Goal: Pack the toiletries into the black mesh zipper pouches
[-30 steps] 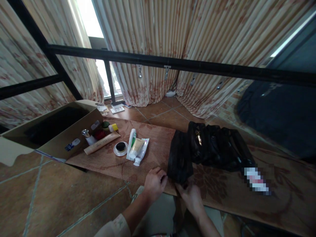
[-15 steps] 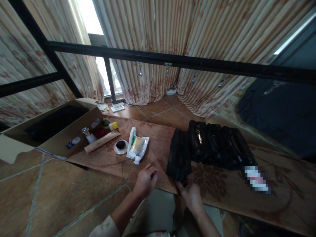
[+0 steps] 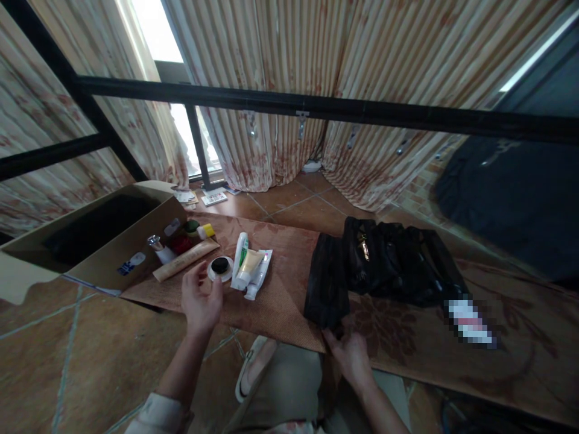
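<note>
The left hand [image 3: 201, 300] is over the near edge of the woven mat [image 3: 283, 301], which lies on the tiled floor [image 3: 90, 349]. Its fingers [image 3: 193, 278] are released and spread, and they hold nothing. The hand is just beside a small round pot [image 3: 221, 266] with a dark lid, but I cannot tell if it touches it. Right of the pot lie 3 tubes [image 3: 249, 269] close together. Behind the pot are a long beige tube [image 3: 186, 260] and an open cardboard box [image 3: 106, 244].

The right hand [image 3: 351, 357] is at the near end of the black bag [image 3: 391, 265], which lies opened out on the mat. Its fingers touch the lower edge of the bag's flap. I cannot tell whether they grasp it or only rest there.
</note>
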Motion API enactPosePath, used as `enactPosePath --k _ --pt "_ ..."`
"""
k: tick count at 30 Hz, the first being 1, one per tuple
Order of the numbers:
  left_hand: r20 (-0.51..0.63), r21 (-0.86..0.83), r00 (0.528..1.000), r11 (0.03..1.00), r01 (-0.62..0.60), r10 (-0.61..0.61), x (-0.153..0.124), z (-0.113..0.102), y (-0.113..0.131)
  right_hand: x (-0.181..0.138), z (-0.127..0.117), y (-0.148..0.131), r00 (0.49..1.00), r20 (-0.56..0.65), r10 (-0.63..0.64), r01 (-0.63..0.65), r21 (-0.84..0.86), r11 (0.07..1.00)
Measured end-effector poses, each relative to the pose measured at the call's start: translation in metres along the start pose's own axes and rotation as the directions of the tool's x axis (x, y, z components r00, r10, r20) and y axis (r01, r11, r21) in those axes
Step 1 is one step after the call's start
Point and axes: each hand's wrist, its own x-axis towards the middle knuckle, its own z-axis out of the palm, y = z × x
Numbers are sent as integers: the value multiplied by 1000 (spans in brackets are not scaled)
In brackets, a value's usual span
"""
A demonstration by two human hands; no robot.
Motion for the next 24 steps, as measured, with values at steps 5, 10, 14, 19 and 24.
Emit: enactPosePath --k 5,10,14,19,24 --pt "193 -102 978 990 94 -73 26 18 -37 0 0 0 1000 -12 -27 27 -9 1000" --pt "374 -184 923 969 166 -87 35 35 -52 0 -1 -1 999 -22 -27 26 -20 999" --pt "369 -173 918 960 220 -144 39 35 -49 0 -1 -3 1000 -19 -14 13 -17 1000" --pt "346 -124 920 963 238 -183 34 26 -38 0 -1 -4 999 -32 -27 26 -37 999" --pt "295 -93 937 970 224 -188 27 26 -36 1 1 -3 998 -42 -44 43 -32 999"
